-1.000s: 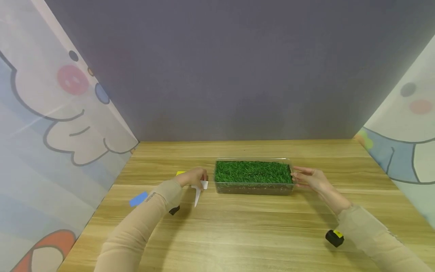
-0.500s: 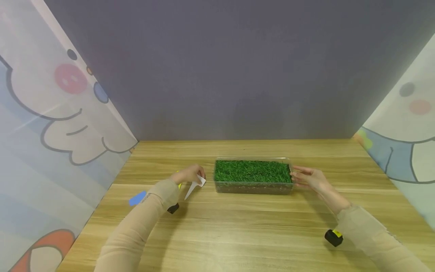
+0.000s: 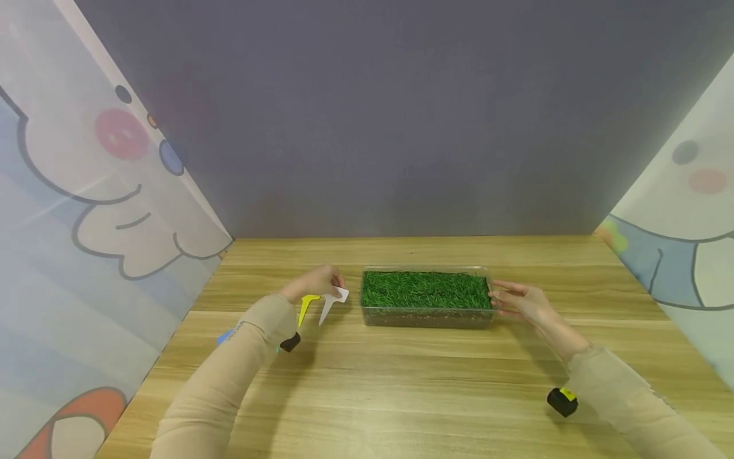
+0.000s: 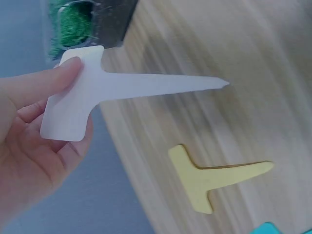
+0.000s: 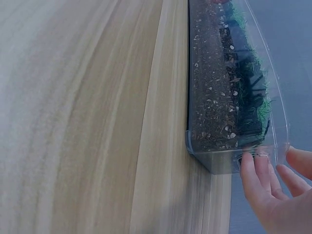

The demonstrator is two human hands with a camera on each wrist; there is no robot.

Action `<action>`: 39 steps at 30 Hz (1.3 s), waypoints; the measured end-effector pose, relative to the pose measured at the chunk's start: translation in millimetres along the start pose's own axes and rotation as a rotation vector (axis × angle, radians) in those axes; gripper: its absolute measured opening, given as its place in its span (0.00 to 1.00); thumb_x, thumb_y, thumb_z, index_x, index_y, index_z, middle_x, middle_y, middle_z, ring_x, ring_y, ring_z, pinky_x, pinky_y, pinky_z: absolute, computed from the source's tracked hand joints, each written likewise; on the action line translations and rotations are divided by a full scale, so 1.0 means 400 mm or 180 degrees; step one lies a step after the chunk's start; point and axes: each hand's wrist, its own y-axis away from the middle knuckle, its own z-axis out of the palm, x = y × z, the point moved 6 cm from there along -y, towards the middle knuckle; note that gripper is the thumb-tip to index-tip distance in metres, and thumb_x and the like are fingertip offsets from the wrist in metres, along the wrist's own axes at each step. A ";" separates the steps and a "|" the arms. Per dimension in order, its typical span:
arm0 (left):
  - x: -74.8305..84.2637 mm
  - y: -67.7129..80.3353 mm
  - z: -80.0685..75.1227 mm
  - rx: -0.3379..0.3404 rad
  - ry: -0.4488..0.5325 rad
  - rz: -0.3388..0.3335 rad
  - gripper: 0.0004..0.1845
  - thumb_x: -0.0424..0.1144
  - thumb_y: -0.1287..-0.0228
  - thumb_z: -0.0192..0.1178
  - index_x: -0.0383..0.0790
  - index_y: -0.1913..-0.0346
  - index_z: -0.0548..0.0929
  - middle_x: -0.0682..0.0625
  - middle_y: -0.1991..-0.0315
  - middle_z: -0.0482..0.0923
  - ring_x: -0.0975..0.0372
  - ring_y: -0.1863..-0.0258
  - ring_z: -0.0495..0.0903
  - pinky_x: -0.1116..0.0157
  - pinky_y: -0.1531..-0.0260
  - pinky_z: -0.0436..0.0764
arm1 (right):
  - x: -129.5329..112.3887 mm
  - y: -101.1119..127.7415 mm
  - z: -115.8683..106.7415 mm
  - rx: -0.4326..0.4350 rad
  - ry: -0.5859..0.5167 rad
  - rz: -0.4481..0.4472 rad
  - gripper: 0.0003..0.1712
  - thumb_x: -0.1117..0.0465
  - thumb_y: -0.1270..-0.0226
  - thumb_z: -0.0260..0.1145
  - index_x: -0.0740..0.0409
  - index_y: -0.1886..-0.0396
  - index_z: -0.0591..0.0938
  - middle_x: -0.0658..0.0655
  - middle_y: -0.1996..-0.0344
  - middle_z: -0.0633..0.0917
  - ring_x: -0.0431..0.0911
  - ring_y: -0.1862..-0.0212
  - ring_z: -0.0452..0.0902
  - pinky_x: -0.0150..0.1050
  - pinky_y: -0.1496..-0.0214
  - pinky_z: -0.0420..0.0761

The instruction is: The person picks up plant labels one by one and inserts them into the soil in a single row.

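My left hand [image 3: 320,282] pinches a white T-shaped plant label [image 4: 75,97] by its wide head, thumb on the face and fingers behind. In the left wrist view the label's pointed stem sticks out to the right, above the table. To the right stands a clear planter box [image 3: 430,318] with dark soil [image 5: 212,87] and green grass [image 3: 427,290]. At its right end, my right hand [image 3: 532,303] touches the wall and rim with extended fingers [image 5: 253,183]. Near my left hand lies a yellow T-shaped plant label [image 4: 195,178] on the table.
A blue piece [image 3: 225,336] shows partly behind the left sleeve. The corner of a teal piece [image 4: 267,228] enters the left wrist view. Beneath everything is a wood-grain table [image 3: 413,389], with a grey panel [image 3: 413,127] at its back.
My left hand has shifted left and away from me with the white label, whose stem has swung about. The yellow label has come into fuller view. My right hand stays at the box.
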 end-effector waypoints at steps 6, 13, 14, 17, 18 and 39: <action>0.024 0.006 -0.019 0.0004 0.0007 0.0038 0.07 0.22 0.49 0.59 0.28 0.64 0.79 0.42 0.66 0.78 0.57 0.66 0.77 0.66 0.67 0.78 | 0.003 -0.005 -0.001 -0.0028 -0.0080 -0.0038 0.35 0.53 0.47 0.66 0.57 0.40 0.67 0.44 0.63 0.83 0.39 0.61 0.79 0.36 0.56 0.77; 0.048 0.010 -0.043 0.0017 -0.0040 0.0085 0.09 0.23 0.48 0.58 0.28 0.62 0.80 0.41 0.65 0.79 0.56 0.64 0.77 0.65 0.65 0.78 | -0.060 0.042 0.043 0.0102 0.0183 -0.0012 0.35 0.59 0.39 0.60 0.69 0.38 0.56 0.48 0.60 0.82 0.37 0.62 0.79 0.38 0.54 0.77; 0.053 0.013 -0.048 0.0021 -0.0040 0.0077 0.09 0.23 0.48 0.58 0.28 0.62 0.80 0.42 0.64 0.78 0.56 0.63 0.76 0.64 0.64 0.78 | -0.064 0.045 0.044 0.0111 0.0141 -0.0006 0.34 0.60 0.39 0.59 0.68 0.38 0.57 0.49 0.60 0.82 0.38 0.63 0.79 0.38 0.54 0.77; 0.067 0.018 -0.065 0.0037 -0.0017 0.0064 0.08 0.24 0.47 0.57 0.29 0.62 0.79 0.42 0.63 0.77 0.54 0.60 0.75 0.62 0.60 0.77 | -0.067 0.047 0.047 0.0088 0.0142 -0.0021 0.33 0.60 0.39 0.59 0.68 0.38 0.58 0.49 0.61 0.82 0.38 0.63 0.79 0.38 0.54 0.77; 0.073 0.018 -0.071 0.0038 -0.0018 0.0079 0.08 0.24 0.46 0.57 0.29 0.62 0.79 0.42 0.62 0.77 0.54 0.60 0.75 0.62 0.59 0.76 | -0.067 0.046 0.047 0.0096 0.0140 -0.0025 0.33 0.60 0.39 0.59 0.67 0.38 0.58 0.49 0.61 0.82 0.38 0.63 0.79 0.38 0.54 0.77; 0.243 -0.034 -0.147 0.0350 -0.0560 0.0473 0.08 0.28 0.49 0.61 0.33 0.64 0.82 0.46 0.67 0.80 0.58 0.66 0.77 0.66 0.64 0.76 | -0.061 0.047 0.041 0.0110 0.0169 -0.0015 0.33 0.62 0.38 0.58 0.68 0.38 0.56 0.51 0.58 0.82 0.37 0.62 0.79 0.38 0.54 0.77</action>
